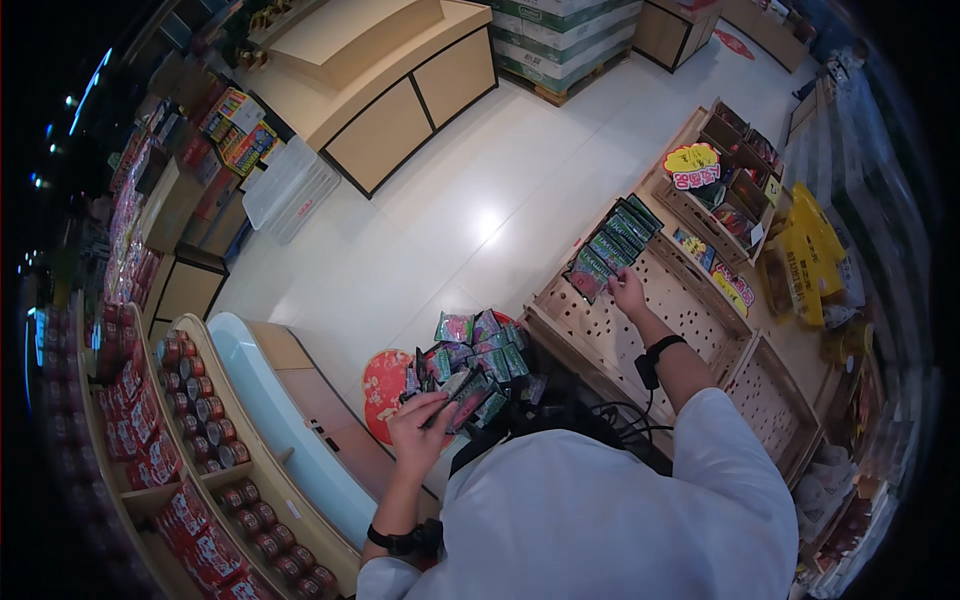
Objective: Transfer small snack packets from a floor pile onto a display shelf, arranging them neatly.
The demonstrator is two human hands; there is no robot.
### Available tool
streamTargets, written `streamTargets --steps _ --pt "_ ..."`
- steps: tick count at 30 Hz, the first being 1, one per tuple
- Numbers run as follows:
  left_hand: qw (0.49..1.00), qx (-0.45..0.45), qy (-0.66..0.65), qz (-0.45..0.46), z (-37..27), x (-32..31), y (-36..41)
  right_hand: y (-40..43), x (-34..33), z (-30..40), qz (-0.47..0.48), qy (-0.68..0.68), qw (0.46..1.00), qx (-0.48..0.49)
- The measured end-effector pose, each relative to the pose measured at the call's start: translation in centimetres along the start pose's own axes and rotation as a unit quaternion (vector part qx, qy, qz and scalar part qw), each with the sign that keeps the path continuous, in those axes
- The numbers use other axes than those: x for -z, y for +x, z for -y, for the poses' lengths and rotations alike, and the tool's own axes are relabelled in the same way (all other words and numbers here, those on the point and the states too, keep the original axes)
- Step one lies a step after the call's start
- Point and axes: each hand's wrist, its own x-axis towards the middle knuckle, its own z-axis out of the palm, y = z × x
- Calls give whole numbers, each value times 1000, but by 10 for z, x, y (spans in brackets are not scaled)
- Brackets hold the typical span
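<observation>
My left hand holds a few green-and-pink snack packets by their edge, above a pile of similar packets near my body. My right hand pinches the near end of a packet at the end of a row of green packets. That row lies overlapped along the left side of a perforated wooden display bin. What holds the pile up is mostly hidden by the packets.
A divided wooden crate with price signs stands beyond the bin. Black cables hang beside my body. Shelves of cans curve at the left. A lidded plastic box stands by the left displays. Stacked cartons are at the back.
</observation>
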Motion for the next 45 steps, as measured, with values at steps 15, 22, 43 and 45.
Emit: streamTargets --steps 15,22,43,45 --pt "998 -36 -30 46 1 -15 15 -56 15 152 149 -101 980 83" --pt "988 -116 -62 77 -14 -32 33 -167 -13 280 408 -168 873 207" --pt "998 -37 -58 -6 6 -11 28 -125 31 154 49 -184 970 150" --pt "999 -31 -37 -21 9 -8 21 -107 27 138 49 -179 974 133"
